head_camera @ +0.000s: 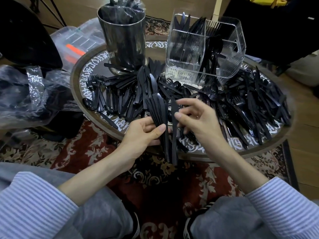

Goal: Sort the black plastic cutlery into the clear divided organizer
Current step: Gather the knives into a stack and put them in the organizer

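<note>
My left hand [145,133] grips a bundle of black plastic knives [158,109], blades pointing up and away, over the near edge of the round table. My right hand [195,118] is just right of the bundle and pinches a single black knife [174,144] that hangs down past the table rim. The clear divided organizer [183,54] stands at the back right of the table and holds knives, forks and spoons upright in separate compartments. Loose black cutlery [250,107] covers most of the tabletop.
A tall metal canister [124,44] with bagged cutlery stands at the back left of the round table [89,73]. Crumpled plastic bags [34,94] and a clear storage box [77,42] lie to the left. A patterned rug [155,183] is below, between my knees.
</note>
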